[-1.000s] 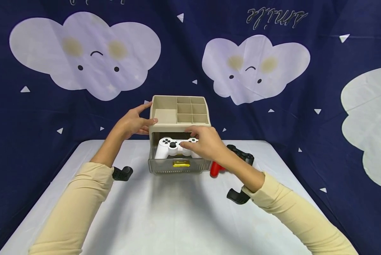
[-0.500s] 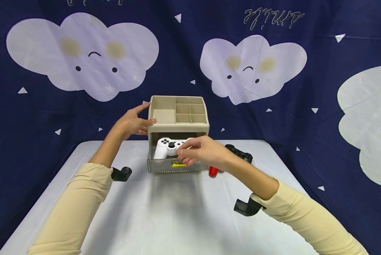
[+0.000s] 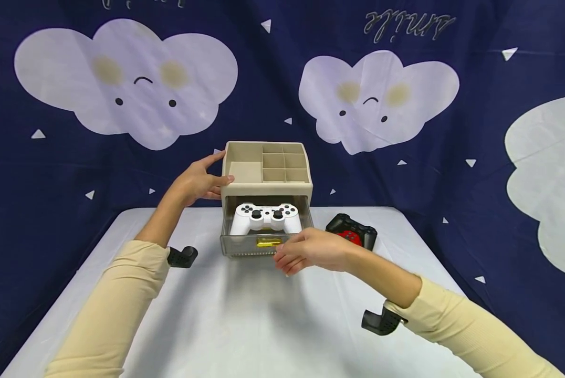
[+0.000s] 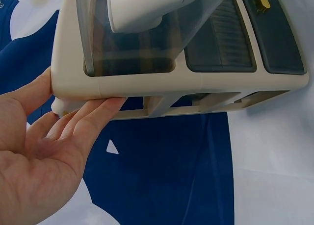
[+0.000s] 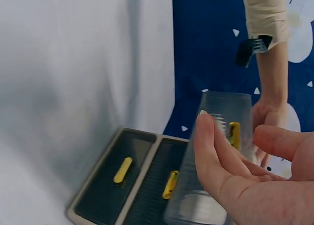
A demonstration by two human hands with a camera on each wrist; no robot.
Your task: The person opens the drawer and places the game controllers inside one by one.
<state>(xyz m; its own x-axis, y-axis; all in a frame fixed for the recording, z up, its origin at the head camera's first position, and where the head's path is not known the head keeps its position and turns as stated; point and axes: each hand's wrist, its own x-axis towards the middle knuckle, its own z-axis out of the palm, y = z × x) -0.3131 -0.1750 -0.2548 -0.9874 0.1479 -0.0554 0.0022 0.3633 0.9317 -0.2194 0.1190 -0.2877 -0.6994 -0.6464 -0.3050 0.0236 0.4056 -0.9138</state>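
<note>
A beige desktop organizer (image 3: 265, 190) stands at the back of the table, its top clear drawer (image 3: 242, 245) pulled out. Inside lies a white game controller (image 3: 266, 216). My left hand (image 3: 195, 184) rests against the organizer's left side, thumb over the top front edge; the left wrist view shows its fingers extended along that side. My right hand (image 3: 311, 252) hovers before the drawer's right front corner, its fingers loosely bent with nothing between them. Its fingertips are near the yellow drawer handle (image 3: 269, 242). Lower drawers with yellow handles (image 5: 122, 170) show in the right wrist view.
Right of the organizer lies a black game controller (image 3: 367, 233) with a red one (image 3: 351, 238) against it, partly hidden by my right forearm. The organizer's top tray (image 3: 244, 170) has several small compartments. A dark blue cloud-print cloth (image 3: 263, 94) hangs behind the white table (image 3: 254, 325).
My right hand has moved from over the white controller down and toward me, to in front of the drawer, uncovering the controller. My left hand has stayed on the organizer.
</note>
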